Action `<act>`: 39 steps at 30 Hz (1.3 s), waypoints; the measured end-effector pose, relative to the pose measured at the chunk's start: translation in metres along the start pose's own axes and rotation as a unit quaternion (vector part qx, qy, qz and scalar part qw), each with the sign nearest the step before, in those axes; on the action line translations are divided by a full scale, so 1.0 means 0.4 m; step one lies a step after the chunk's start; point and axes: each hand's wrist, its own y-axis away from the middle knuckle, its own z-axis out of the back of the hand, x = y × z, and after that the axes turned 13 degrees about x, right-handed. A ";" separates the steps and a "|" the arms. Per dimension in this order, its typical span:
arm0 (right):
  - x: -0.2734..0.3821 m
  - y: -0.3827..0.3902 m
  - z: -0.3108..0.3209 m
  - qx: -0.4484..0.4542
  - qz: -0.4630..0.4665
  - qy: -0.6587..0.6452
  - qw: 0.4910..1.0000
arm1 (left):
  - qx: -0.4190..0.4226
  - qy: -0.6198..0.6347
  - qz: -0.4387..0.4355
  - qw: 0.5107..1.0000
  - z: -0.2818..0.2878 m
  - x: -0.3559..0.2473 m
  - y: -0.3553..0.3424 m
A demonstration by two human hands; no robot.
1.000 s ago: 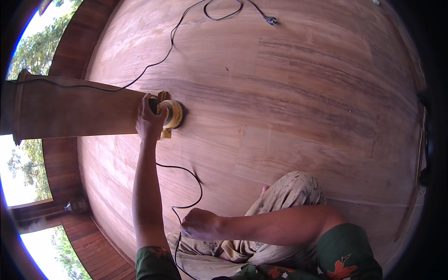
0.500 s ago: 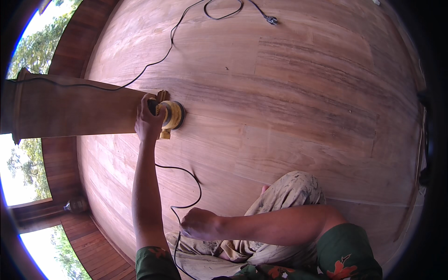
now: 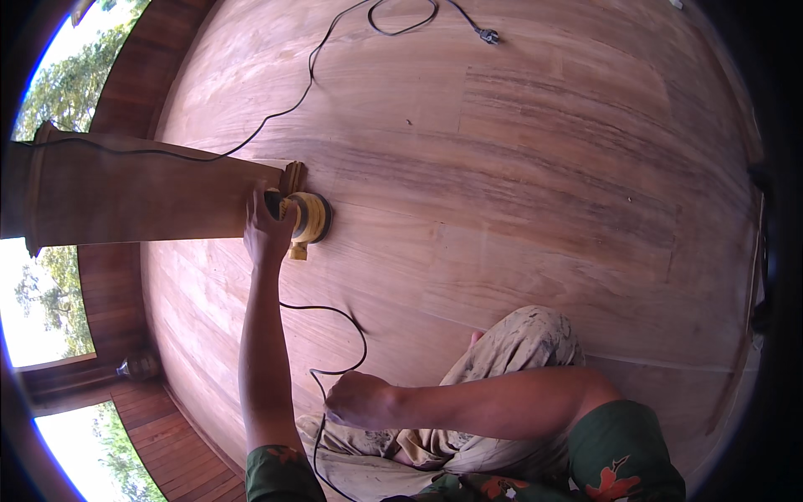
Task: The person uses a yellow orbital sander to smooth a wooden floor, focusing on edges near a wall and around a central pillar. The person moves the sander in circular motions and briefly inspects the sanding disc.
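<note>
My left hand (image 3: 266, 227) reaches forward and is closed on a yellow and black sander (image 3: 308, 219), gripping its dark top from the left. The sander lies tilted on its side, its round pad facing right, beside the base of a wooden post (image 3: 159, 192). A black cord (image 3: 341, 311) loops over the floor toward my lap. My right hand (image 3: 360, 402) is a fist resting above my folded leg (image 3: 519, 351). The cord passes right at its knuckles; whether the fingers hold it is hidden.
Around me spreads a broad wooden plank floor (image 3: 535, 226). Far off, a black cord ends in a plug (image 3: 488, 36); its other stretch crosses the post. A clear bottle (image 3: 138, 366) stands at the left by a low plank wall (image 3: 167, 435) with bright openings.
My left hand and the sander have shifted slightly toward me along the post's base. The near loop of cord has shifted a little too. My right fist stays in place.
</note>
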 end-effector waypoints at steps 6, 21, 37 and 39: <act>0.002 -0.007 -0.017 -0.006 0.000 0.072 0.997 | 0.005 -0.008 0.004 1.000 -0.002 0.018 0.038; -0.008 -0.001 -0.024 -0.043 0.019 0.000 0.999 | 0.038 -0.004 0.066 0.997 -0.001 0.016 0.057; -0.290 0.016 0.221 -0.416 -0.131 0.013 0.900 | 0.053 0.357 0.155 0.920 -0.055 0.001 0.475; -0.442 0.011 0.281 -0.409 -0.141 -0.018 0.901 | 0.063 0.398 0.152 0.903 -0.118 -0.032 0.596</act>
